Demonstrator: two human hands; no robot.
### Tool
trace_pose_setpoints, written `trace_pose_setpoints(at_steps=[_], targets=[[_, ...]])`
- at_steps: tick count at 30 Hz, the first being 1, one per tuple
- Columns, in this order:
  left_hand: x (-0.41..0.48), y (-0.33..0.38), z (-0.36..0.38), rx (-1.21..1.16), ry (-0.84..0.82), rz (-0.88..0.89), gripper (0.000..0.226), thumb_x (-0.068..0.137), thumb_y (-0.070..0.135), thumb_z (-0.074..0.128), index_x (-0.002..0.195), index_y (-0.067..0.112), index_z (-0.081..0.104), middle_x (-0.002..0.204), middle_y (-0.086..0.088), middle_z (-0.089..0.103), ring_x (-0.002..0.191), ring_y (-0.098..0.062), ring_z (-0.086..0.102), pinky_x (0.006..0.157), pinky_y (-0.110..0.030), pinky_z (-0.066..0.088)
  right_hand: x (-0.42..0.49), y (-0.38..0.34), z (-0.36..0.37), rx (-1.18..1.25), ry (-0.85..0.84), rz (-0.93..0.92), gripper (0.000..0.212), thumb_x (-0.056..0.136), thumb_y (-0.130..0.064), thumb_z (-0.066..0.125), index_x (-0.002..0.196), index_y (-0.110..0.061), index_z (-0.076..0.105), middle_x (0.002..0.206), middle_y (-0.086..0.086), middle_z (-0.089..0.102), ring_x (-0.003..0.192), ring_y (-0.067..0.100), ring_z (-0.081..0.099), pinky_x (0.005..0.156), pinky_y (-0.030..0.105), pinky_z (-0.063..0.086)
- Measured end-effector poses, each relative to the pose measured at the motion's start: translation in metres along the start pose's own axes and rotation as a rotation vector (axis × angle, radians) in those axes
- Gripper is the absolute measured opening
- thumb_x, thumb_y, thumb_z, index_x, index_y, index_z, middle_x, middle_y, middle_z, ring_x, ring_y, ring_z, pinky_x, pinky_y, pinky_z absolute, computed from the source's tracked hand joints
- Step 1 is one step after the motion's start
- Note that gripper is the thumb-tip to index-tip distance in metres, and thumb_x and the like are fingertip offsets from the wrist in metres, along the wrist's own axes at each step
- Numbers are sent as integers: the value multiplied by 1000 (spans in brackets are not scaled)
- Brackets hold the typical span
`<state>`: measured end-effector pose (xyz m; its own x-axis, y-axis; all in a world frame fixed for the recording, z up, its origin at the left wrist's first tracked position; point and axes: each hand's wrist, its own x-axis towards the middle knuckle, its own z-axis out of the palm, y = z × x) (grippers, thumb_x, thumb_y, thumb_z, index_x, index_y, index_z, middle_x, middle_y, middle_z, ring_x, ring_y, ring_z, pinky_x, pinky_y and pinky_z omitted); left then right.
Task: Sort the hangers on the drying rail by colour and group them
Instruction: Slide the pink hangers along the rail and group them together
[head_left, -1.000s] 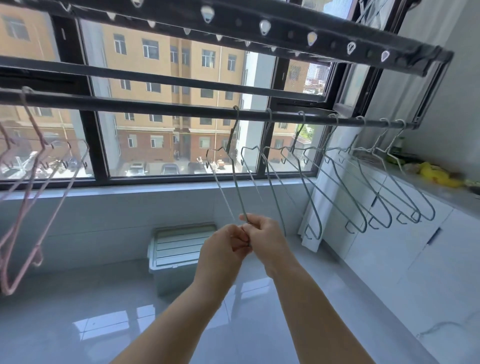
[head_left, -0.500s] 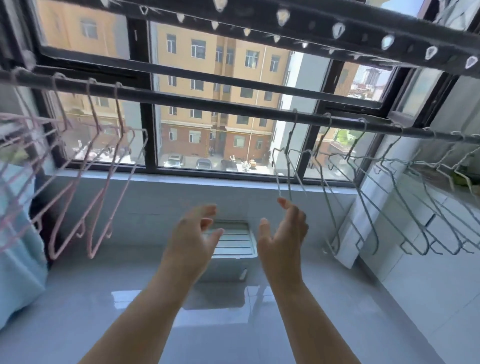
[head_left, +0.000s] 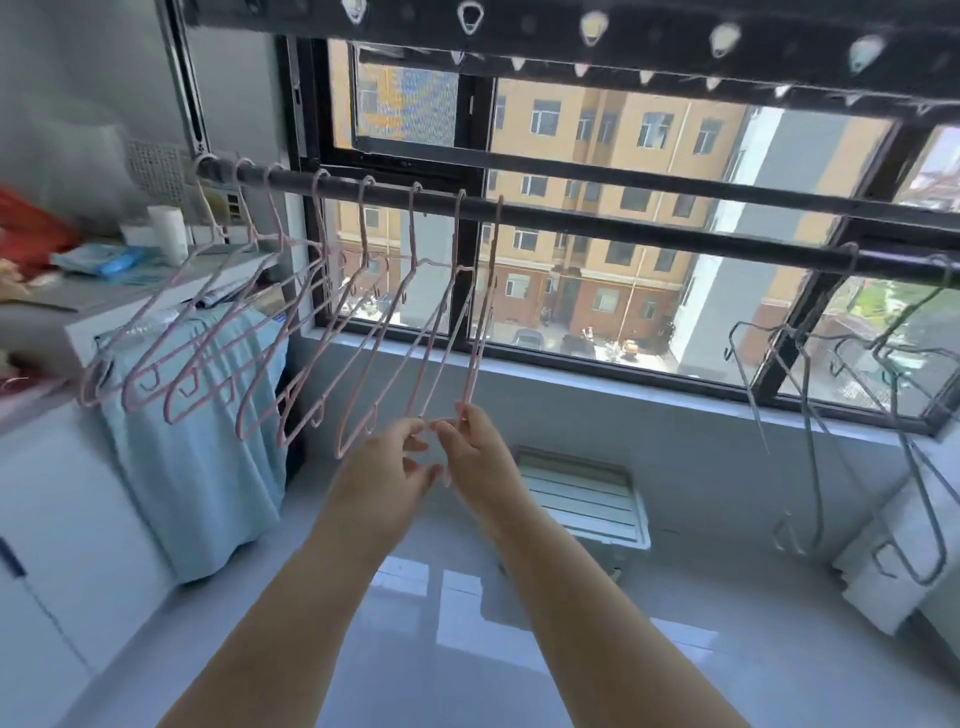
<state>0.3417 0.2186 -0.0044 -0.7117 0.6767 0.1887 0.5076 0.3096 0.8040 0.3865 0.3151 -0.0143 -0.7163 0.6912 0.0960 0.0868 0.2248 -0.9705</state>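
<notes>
A: Where do the pink hangers (head_left: 311, 291) hang?
B: In a row on the left of the drying rail (head_left: 623, 222). The grey hangers (head_left: 810, 415) hang far right, well apart.
A: What holds them?
B: The left hand (head_left: 387, 467) and right hand (head_left: 478, 457) each pinch a rightmost pink one's lower end.

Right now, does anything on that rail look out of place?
Nothing stands out: pink hangers hang grouped at the left of the rail, grey hangers at its right, none mixed. The left hand and right hand pinch the lower ends of the two rightmost pink ones.
</notes>
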Motion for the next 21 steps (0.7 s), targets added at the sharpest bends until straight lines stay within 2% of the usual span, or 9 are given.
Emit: trace_pose_setpoints(at_steps=[1, 3, 7, 10, 12, 14, 17, 19, 21], targets=[[-1, -3, 2, -22, -19, -2, 44, 82, 10, 63, 124, 15, 50, 104, 2, 64, 92, -15, 63, 84, -28, 49, 1, -2, 2, 67, 8, 39, 26, 93, -10, 44, 118, -2, 47, 96, 15, 59, 85, 16, 52, 72, 24, 42], [-4, -6, 7, -36, -25, 25, 46, 81, 14, 65, 122, 24, 47, 91, 8, 62, 81, -8, 63, 68, -20, 47, 0, -5, 2, 222, 25, 66, 22, 94, -6, 42, 114, -6, 50, 97, 13, 61, 90, 17, 58, 63, 14, 47], [-4, -1, 15, -56, 14, 96, 44, 80, 17, 67, 114, 28, 42, 82, 6, 62, 74, -3, 61, 57, -13, 39, -9, -14, -13, 376, 80, 56, 21, 96, -3, 33, 101, -14, 50, 93, 6, 64, 86, 13, 66, 63, 19, 49], [-2, 14, 29, -119, 35, 161, 36, 80, 13, 67, 102, 26, 43, 78, 7, 66, 71, 0, 62, 57, -9, 41, -20, -14, -36, 407, 138, 35, 22, 96, -1, 32, 104, -11, 49, 83, 2, 62, 72, 6, 66, 55, 15, 51], [-2, 26, 44, -169, 20, 191, 36, 79, 10, 68, 100, 26, 43, 73, 9, 65, 69, 0, 62, 56, -8, 43, -28, -14, -56, 407, 176, 21, 23, 96, 0, 31, 105, -11, 50, 78, 2, 60, 64, 5, 65, 60, 18, 52], [-4, 38, 61, -197, -17, 223, 39, 78, 10, 69, 100, 25, 40, 70, 11, 63, 68, -1, 63, 60, -10, 48, -37, -16, -77, 390, 227, 16, 25, 96, 0, 31, 106, -10, 51, 75, 1, 58, 57, 4, 63, 61, 20, 51], [-11, 56, 89, -252, -90, 272, 42, 76, 12, 70, 101, 25, 39, 71, 11, 63, 69, -8, 66, 69, -26, 54, -51, -16, -107, 406, 305, 32, 25, 96, -1, 31, 99, -12, 53, 72, 2, 54, 51, 9, 56, 54, 19, 50], [-16, 68, 106, -267, -136, 313, 43, 76, 14, 71, 107, 22, 41, 71, 15, 63, 70, -7, 66, 69, -25, 54, -58, -14, -125, 426, 358, 53, 27, 96, -1, 32, 94, -14, 55, 70, 2, 49, 50, 10, 51, 57, 21, 52], [-23, 77, 120, -275, -165, 357, 48, 76, 15, 71, 114, 21, 43, 71, 18, 62, 71, -7, 67, 72, -24, 53, -65, -12, -143, 465, 401, 71, 26, 95, 0, 32, 97, -11, 56, 68, 2, 45, 46, 8, 45, 66, 27, 56]])
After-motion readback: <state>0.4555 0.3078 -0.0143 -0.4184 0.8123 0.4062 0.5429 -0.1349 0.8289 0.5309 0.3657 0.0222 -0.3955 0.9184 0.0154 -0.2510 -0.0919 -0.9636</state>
